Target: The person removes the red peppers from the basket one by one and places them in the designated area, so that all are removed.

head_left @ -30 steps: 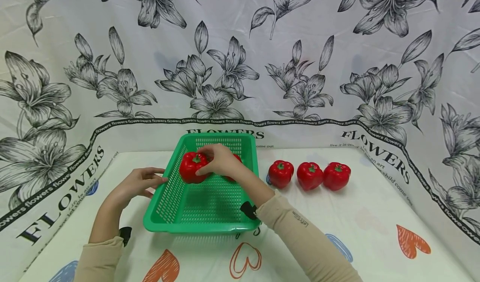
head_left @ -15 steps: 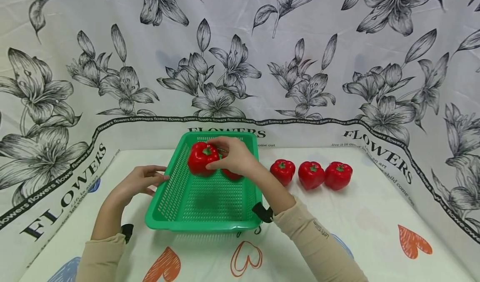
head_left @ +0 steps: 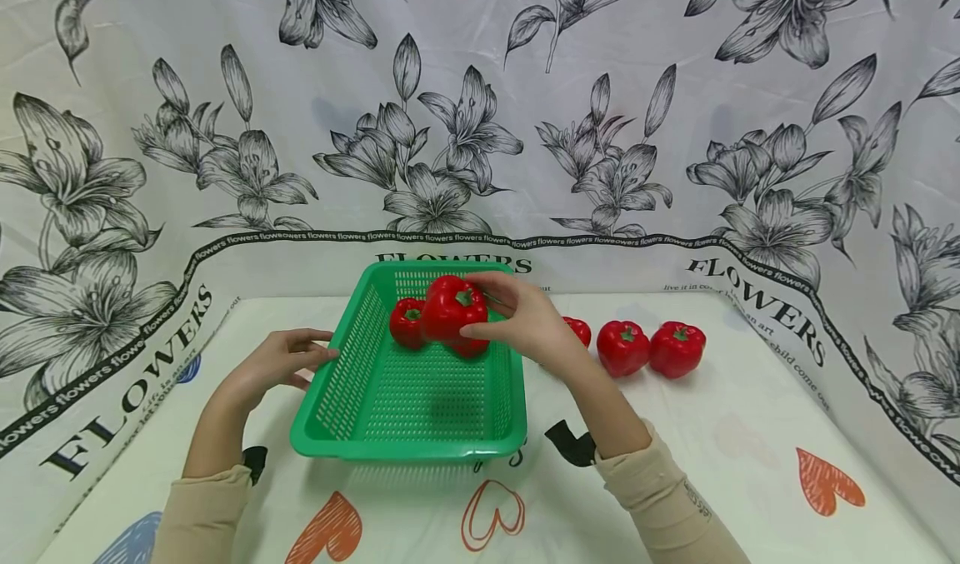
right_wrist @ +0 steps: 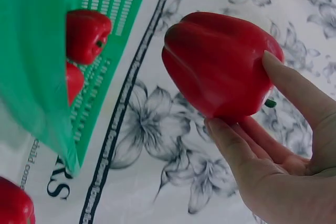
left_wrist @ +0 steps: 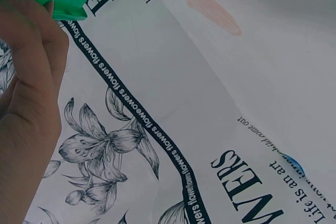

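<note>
My right hand [head_left: 528, 318] holds a red bell pepper [head_left: 450, 307] above the back right part of a green plastic basket [head_left: 408, 450]. Thumb and fingers press on opposite sides of that pepper [right_wrist: 220, 66] in the right wrist view, and its green stem points towards the palm. Inside the basket, near the back, sit two more red peppers; the left one [head_left: 407, 324] shows well, while the held pepper partly covers the right one [head_left: 470, 348]. At the basket's left rim, my left hand [head_left: 281, 364] grips the edge with bent fingers, seen also in the left wrist view.
On the white tablecloth right of the basket stand three red peppers: one partly behind my right hand [head_left: 579, 329], a middle one [head_left: 622, 349] and a right one [head_left: 677, 350]. A flower-printed cloth [head_left: 450, 131] rises behind the table.
My right hand has moved right with the pepper, from the basket's left side to its back right. The pepper at the back left has come into sight. My left hand stays at the rim.
</note>
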Tool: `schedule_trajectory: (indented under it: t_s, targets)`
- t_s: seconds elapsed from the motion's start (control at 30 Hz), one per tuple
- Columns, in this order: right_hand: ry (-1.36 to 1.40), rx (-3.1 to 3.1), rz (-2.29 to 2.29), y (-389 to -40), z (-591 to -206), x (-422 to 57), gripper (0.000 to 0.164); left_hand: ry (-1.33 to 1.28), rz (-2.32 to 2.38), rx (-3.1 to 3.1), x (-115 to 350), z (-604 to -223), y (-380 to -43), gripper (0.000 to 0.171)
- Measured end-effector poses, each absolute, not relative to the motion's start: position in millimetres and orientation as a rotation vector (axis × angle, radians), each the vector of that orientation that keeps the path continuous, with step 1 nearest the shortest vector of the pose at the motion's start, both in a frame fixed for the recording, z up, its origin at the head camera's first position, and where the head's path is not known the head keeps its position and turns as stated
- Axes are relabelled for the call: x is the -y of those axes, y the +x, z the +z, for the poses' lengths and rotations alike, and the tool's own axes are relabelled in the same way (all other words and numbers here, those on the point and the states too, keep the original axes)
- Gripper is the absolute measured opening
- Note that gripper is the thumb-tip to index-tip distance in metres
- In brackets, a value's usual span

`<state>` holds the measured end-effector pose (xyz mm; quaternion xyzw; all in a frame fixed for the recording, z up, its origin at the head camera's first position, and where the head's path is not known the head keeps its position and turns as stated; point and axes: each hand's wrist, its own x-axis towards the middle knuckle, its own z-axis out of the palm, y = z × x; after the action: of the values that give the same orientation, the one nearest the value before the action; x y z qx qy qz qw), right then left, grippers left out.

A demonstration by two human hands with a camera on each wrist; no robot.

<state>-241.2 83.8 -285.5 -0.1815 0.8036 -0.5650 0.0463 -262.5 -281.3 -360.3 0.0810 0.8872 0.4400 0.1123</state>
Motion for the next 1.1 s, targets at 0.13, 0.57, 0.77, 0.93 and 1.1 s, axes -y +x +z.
schedule_trajectory:
  t_s: [0.13, 0.57, 0.77, 0.93, 1.1]
  targets:
    - [-0.572, -2.49, -1.733, -235, -287, -101, 0.062, 0.227, 1.298, -2.598, 281, -361, -262, 0.065]
    - [-0.407, -2.552, -1.763, -223, -300, -151, 0.067, 0.195, 1.3, -2.597, 280, -361, -264, 0.067]
    - [-0.328, -2.62, -1.696, -218, -311, -170, 0.068, 0.198, 1.298, -2.596, 279, -360, -264, 0.067]
    - [-0.261, -2.651, -1.629, -215, -322, -183, 0.069, 0.204, 1.3, -2.596, 279, -359, -263, 0.067]
    - [-0.212, -2.671, -1.578, -211, -335, -191, 0.07, 0.192, 1.301, -2.595, 280, -358, -263, 0.067]
